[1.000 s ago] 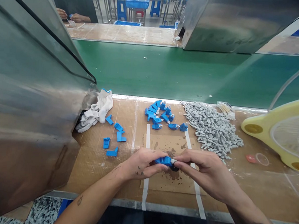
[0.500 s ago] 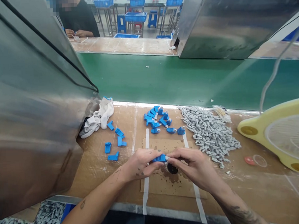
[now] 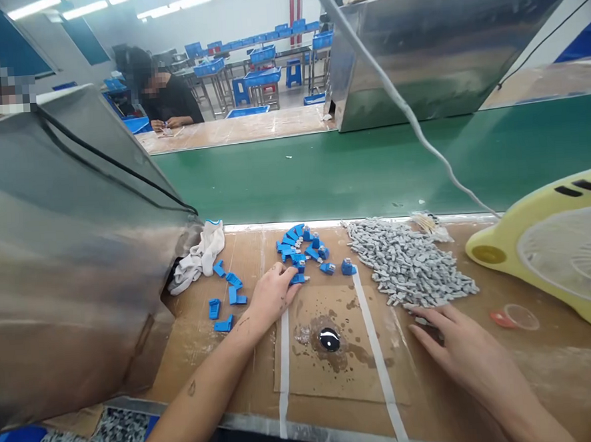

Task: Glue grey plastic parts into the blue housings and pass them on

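My left hand (image 3: 276,290) is at the near edge of a cluster of blue parts (image 3: 289,243), its fingers closed on a blue piece (image 3: 298,279) with a small light tip. At the near side of a heap of small grey pieces (image 3: 408,257), my right hand (image 3: 447,335) has its thumb and fingers apart, with nothing clearly held. Between the hands, a round black container of shiny liquid (image 3: 329,339) rests on a wet-spotted cardboard sheet (image 3: 305,374). Several loose blue parts (image 3: 234,280) lie left of my left hand.
White cloth gloves (image 3: 200,257) lie beside a metal housing on the left. A yellow fan (image 3: 552,252) and a clear-and-red lid (image 3: 516,316) are on the right. Beyond runs a green conveyor belt (image 3: 283,182); a person (image 3: 172,98) sits across it. A white cable hangs above.
My hands have separated: the left moved forward with the blue piece to the cluster, the right moved right to the grey heap and opened. The view has tilted upward.
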Tool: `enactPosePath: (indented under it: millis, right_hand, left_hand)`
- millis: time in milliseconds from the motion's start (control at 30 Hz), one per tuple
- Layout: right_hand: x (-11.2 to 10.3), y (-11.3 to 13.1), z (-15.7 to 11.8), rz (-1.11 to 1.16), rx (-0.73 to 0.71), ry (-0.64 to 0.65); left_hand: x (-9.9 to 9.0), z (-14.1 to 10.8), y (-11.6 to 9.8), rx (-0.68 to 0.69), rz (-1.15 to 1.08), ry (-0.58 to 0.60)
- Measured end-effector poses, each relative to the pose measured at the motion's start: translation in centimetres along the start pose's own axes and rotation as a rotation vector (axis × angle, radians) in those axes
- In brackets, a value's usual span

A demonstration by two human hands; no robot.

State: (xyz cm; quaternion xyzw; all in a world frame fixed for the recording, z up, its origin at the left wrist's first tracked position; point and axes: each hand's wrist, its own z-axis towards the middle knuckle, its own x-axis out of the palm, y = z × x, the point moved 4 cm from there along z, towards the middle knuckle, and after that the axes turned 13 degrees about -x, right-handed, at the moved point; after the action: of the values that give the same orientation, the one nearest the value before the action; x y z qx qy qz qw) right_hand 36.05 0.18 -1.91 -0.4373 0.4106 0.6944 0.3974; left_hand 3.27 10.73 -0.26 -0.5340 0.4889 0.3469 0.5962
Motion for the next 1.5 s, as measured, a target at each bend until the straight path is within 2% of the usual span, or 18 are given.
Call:
enactPosePath:
  millis: [67,133,167,233,267,367,433,500,600,700,833,967,1033,1100,1167,1233,1400,1500]
  right_hand:
    - [0.8,-0.4,-0.8,-0.045,-0.03,0.0]
    - [1.3,-0.6,-1.4,-0.018,-0.08,-0.004]
    - [1.4,-0.7,-1.6,0.007,-0.106,-0.003]
    - [1.4,-1.0,-1.8,0.05,-0.141,-0.006]
    - [1.3,-1.1,-1.9,0.065,-0.149,-0.007]
    - [1.1,-1.4,-1.5,0.084,-0.154,0.013]
    - [0.7,-1.2,-1.1,0.079,-0.14,0.044]
    - [0.1,-0.8,-0.6,0.099,-0.111,0.058]
    - [-1.1,-0.1,-0.2,0.262,0.001,0.035]
    - [-1.6,0.9,-0.2,0.496,0.134,0.037]
    - [-1.1,2.3,-0.3,0.75,0.295,-0.002]
    - [0.1,3.2,-0.3,0.882,0.422,-0.062]
    - [0.5,3.7,-0.3,0.955,0.434,-0.061]
    - [0.7,4.5,-0.2,1.051,0.419,-0.022]
    - [0.6,5.6,0.0,1.124,0.402,0.034]
    - [0.6,6.6,0.3,1.15,0.4,0.07]
    - [1.3,8.1,0.8,1.205,0.457,-0.019]
    - [2.0,8.7,0.6,1.332,0.478,-0.014]
  left_hand:
    - [-1.2,-1.0,-0.1,0.009,-0.014,-0.025]
    - [-3.3,-3.5,0.6,0.018,-0.018,-0.081]
    - [-4.6,-5.1,1.3,0.008,-0.013,-0.116]
    - [-7.1,-8.4,3.8,-0.11,0.014,-0.208]
    - [-7.7,-9.9,5.2,-0.174,0.056,-0.183]
    - [-7.3,-13.0,9.1,-0.24,0.13,-0.012]
    - [-5.8,-13.8,10.7,-0.251,0.093,0.021]
    - [-4.1,-13.9,11.4,-0.266,0.025,0.013]
    - [-2.5,-13.5,10.9,-0.259,-0.111,-0.001]
    - [-2.4,-12.5,9.0,-0.241,-0.282,0.041]
    - [-2.8,-9.6,5.0,-0.215,-0.659,0.21]
    - [-2.4,-6.0,0.8,-0.024,-1.147,0.393]
    - [-1.8,-4.8,-0.1,0.052,-1.33,0.463]
    - [-0.8,-4.3,-0.1,0.037,-1.462,0.558]
    - [0.2,-4.4,0.3,-0.029,-1.518,0.613]
    - [0.6,-4.6,0.9,-0.061,-1.517,0.584]
    - [0.8,-4.8,1.6,-0.086,-1.443,0.513]
    - [1.1,-4.7,1.8,-0.083,-1.26,0.441]
